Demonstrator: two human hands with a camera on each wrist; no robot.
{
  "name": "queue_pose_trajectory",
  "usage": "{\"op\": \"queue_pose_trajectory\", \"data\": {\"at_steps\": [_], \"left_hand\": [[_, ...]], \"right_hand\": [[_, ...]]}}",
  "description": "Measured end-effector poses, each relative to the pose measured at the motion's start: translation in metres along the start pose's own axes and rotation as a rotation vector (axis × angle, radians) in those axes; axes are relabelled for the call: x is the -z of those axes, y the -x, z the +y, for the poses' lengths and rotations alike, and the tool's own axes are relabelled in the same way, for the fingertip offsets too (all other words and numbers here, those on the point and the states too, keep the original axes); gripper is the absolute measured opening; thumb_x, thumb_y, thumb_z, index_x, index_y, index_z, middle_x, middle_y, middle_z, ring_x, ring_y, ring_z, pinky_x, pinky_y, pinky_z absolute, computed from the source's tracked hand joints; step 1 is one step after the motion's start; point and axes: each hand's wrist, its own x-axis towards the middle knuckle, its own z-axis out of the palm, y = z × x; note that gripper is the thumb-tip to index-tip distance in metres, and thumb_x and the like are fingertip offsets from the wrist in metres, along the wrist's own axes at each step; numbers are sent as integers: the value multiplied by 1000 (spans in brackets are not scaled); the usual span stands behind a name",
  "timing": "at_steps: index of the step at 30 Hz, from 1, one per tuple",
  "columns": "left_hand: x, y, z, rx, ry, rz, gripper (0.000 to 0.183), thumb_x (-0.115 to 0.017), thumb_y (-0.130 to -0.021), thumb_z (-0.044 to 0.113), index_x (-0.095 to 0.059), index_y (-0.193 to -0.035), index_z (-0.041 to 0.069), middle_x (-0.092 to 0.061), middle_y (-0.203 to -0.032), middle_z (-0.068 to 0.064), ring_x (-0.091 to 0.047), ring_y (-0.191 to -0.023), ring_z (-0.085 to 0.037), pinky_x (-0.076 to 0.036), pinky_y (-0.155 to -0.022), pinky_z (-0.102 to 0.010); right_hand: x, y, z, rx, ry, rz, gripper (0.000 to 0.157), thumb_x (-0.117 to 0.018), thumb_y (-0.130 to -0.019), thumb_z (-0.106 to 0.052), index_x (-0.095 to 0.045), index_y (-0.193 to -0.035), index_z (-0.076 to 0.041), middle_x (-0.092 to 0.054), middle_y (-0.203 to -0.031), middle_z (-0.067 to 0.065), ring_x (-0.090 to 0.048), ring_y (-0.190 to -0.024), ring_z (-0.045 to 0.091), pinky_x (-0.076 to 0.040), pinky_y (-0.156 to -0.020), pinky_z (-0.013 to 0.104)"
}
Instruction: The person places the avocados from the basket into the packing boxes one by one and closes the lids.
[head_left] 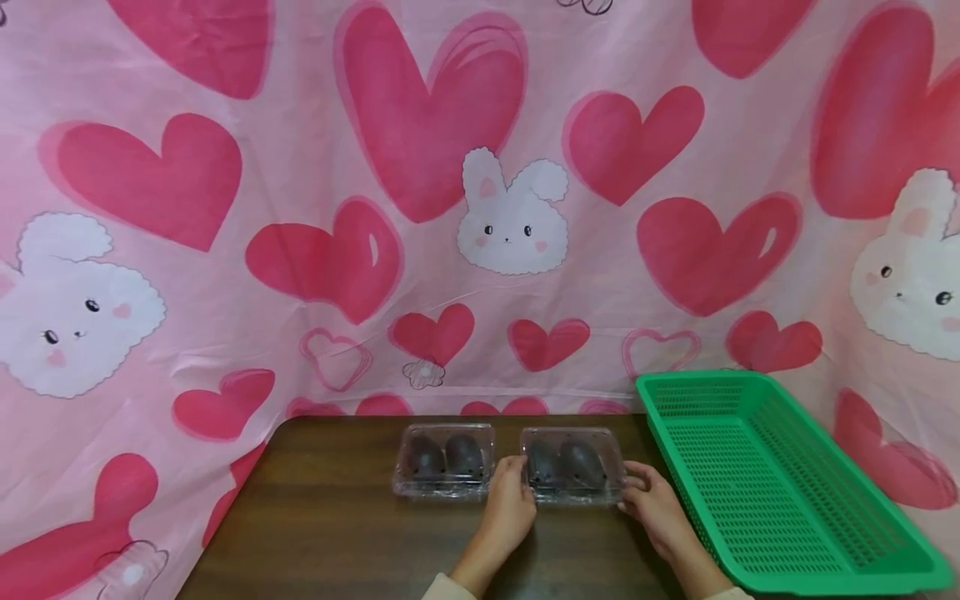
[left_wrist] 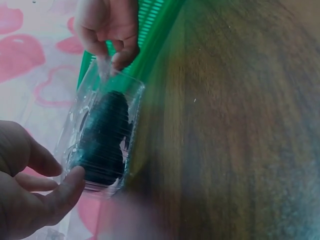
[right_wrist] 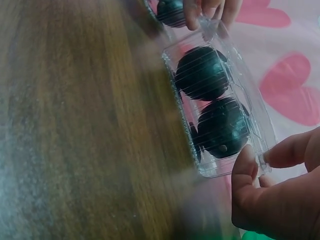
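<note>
Two clear plastic clamshell boxes are side by side at the far part of the table, each with dark, smooth oval things inside whose kind I cannot tell. My left hand [head_left: 510,505] pinches the left end of the right-hand clamshell box [head_left: 572,493]. At that box's other end, my right hand [head_left: 658,510] pinches the edge between thumb and fingers, as the right wrist view shows. Two dark oval things [right_wrist: 201,74] show through its ridged lid. The second clamshell box [head_left: 442,488] lies just left of my left hand.
A green plastic basket [head_left: 757,492] with slotted sides stands on the right, close to my right hand. The brown wooden table [head_left: 337,517] ends at a pink cloth backdrop [head_left: 600,283] with hearts and rabbits, which also hangs along both sides.
</note>
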Motion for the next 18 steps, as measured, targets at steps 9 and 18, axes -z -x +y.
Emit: {"op": "queue_pose_trajectory", "data": {"at_steps": [9, 18], "left_hand": [[2, 0, -1, -3, 4, 9, 43, -65, -83, -11, -64, -126, -9, -62, -123, -21, -65, -112, -33, -61, -95, -47], [19, 1, 6, -111, -78, 63, 40, -70, -84, -5, -64, -124, -6, -62, -120, -18, -68, -109, -34, -62, -92, -47]], "right_hand": [[-4, -1, 3, 50, 176, 31, 49, -44, -101, 2, -32, -148, 11, -45, -141, 39, -60, -111, 35, -61, -77, 33], [-12, 17, -20, 238, 491, 80, 56, -45, -101, -5, -29, -154, 5, -33, -151, 31, -42, -136, 49, -46, -107, 65]]}}
